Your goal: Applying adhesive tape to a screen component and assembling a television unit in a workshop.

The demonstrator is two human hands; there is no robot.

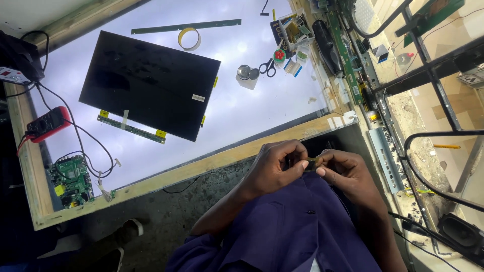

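Directly above the person's lap, the left hand (275, 168) and the right hand (348, 174) met in front of a purple shirt (297, 226). Both hands pinched a small, thin strip-like piece (311, 160) between thumb and fingertips; it was too small to identify further. The left hand gripped its left end, the right hand its right end, with the fingertips of the two hands nearly touching. The piece sat just off the near edge of the wooden frame (201, 166) of a backlit work table (237, 108).

On the lit surface, well apart from the hands, lay a dark rectangular display panel (148, 83), tilted relative to the table edges. A narrow green circuit strip (132, 129) lay just beside its lower edge, joined by small yellow tabs. A roll of tape (189, 39) and a long green strip (186, 26) lay beyond the panel's far edge. To the right of the panel stood a small metal-capped container (247, 75), with scissors (267, 67) just beside it.

At the left of the table, a red multimeter (48, 123) rested on the frame, with black leads running toward a green circuit board (73, 179) near the corner. A dark speaker unit (461, 234) lay on the floor at the lower right.
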